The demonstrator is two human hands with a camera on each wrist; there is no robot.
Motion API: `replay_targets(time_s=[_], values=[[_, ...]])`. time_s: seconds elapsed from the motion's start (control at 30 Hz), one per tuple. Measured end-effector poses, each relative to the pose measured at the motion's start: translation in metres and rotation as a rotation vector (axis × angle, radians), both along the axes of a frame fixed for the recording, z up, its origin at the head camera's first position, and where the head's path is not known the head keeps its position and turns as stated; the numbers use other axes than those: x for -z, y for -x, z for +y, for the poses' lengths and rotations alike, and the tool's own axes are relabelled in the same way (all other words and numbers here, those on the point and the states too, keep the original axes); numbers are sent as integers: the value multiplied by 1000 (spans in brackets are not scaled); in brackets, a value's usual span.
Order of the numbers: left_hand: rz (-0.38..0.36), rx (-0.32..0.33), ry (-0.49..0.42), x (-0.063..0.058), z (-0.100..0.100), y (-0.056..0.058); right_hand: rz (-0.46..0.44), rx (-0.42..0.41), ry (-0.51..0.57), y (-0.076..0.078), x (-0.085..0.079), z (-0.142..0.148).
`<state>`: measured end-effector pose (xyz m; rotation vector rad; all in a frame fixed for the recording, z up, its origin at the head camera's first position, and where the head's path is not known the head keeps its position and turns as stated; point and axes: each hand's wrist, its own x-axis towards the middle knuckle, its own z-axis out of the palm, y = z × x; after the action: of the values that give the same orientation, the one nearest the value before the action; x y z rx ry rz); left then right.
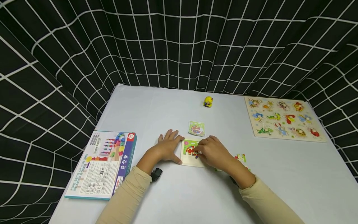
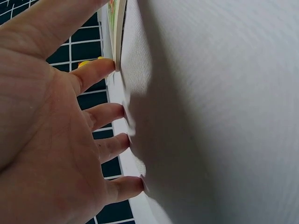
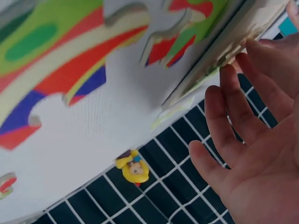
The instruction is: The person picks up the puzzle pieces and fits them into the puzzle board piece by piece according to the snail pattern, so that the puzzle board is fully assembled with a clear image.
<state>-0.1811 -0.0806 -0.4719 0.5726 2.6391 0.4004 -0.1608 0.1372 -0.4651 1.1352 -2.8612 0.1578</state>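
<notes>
The puzzle board (image 1: pixel 193 161) lies flat on the white table (image 1: pixel 184 199), with some of its red and green picture filled in. At its left edge is the left hand (image 1: pixel 166 150), fingers spread wide, with the thumb and first finger at two corners. Over its right side is the right hand (image 1: pixel 213 151), fingers bent in close together; whether they pinch a piece, one cannot tell. Loose puzzle pieces (image 1: pixel 241 158) lie to the right of the board, and a picture card (image 1: pixel 197 128) lies just past its far edge. If the left hand lets go, a hard push could make the board slide. A piece turned the wrong way might not fit, and pushing it could pop up the ones beside it. The right arm could also bump the loose pieces, because it crosses so close above them. The right hand hides much of the board's right side, and the arm covers part of the loose pieces. The left wrist view shows only a bit of the board, cut off at the top.
</notes>
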Motion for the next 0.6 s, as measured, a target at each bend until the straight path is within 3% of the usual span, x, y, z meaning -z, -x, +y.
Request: replay_targets(time_s=[0.6], values=[[3,8,-6,-2,0,0,81,14,-65,-1,-2,-7]])
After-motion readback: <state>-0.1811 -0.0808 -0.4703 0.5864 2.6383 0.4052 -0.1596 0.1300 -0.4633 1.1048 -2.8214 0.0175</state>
